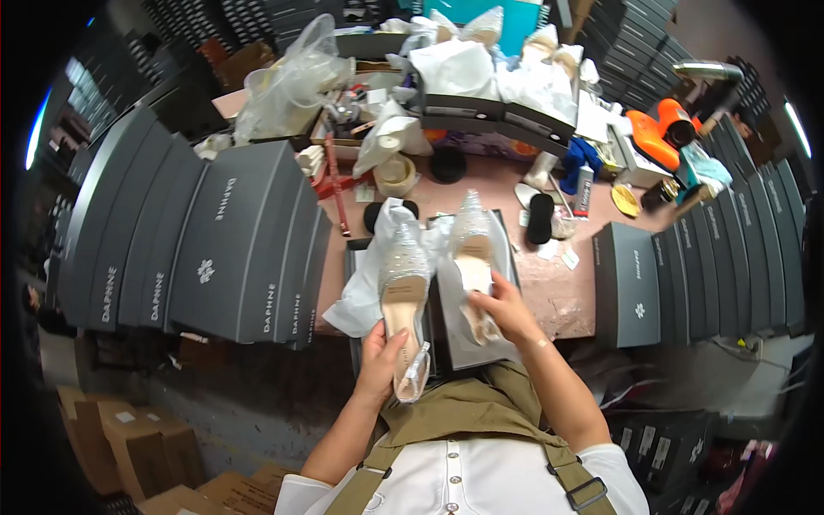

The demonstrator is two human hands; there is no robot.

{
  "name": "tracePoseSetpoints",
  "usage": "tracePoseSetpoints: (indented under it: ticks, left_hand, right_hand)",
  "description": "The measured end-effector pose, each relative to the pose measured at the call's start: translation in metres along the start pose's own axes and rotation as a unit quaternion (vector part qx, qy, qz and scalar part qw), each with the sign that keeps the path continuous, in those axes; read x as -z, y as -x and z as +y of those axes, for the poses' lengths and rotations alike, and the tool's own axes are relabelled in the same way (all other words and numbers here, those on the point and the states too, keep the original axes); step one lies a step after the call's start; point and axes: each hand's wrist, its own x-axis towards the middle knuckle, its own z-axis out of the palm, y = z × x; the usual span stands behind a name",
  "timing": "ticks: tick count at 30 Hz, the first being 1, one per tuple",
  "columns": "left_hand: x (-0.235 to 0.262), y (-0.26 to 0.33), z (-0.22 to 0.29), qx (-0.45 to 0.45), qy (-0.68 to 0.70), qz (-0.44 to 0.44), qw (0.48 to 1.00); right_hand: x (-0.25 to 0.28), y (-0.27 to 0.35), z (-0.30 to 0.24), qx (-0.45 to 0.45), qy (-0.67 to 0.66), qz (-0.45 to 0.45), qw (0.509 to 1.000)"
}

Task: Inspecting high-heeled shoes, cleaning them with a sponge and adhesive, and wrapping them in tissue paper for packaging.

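Observation:
Two glittery silver pointed-toe shoes are in front of me, toes pointing away. My left hand (378, 356) grips the left shoe (405, 266) by its side near the heel, where a sparkly strap hangs. My right hand (506, 311) is closed around the side of the right shoe (470, 232), with a white piece, perhaps paper, in the shoe by my fingertips. White tissue paper (356, 300) lies beneath and beside the left shoe. Under both shoes is an open dark grey shoebox (510, 245), largely covered by them and the tissue.
Dark grey shoeboxes (227, 240) stand in a row at left, with another row of shoeboxes (631, 287) at right. Farther back are boxes of tissue-wrapped shoes (459, 73), a clear plastic bag (292, 86), a tape roll (395, 178), a black brush (540, 219) and an orange tool (652, 142).

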Motion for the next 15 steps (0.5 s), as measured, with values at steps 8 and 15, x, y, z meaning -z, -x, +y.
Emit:
tracePoseSetpoints:
  ticks: [8, 15]
  left_hand:
    - [-0.008, 0.028, 0.016, -0.022, -0.074, -0.051, 0.996]
    - [-0.011, 0.045, 0.008, -0.031, -0.185, -0.063, 0.980]
  right_hand:
    - [-0.012, 0.114, -0.055, -0.005, -0.069, 0.008, 0.998]
    - [-0.005, 0.127, -0.013, 0.050, -0.026, 0.002, 0.998]
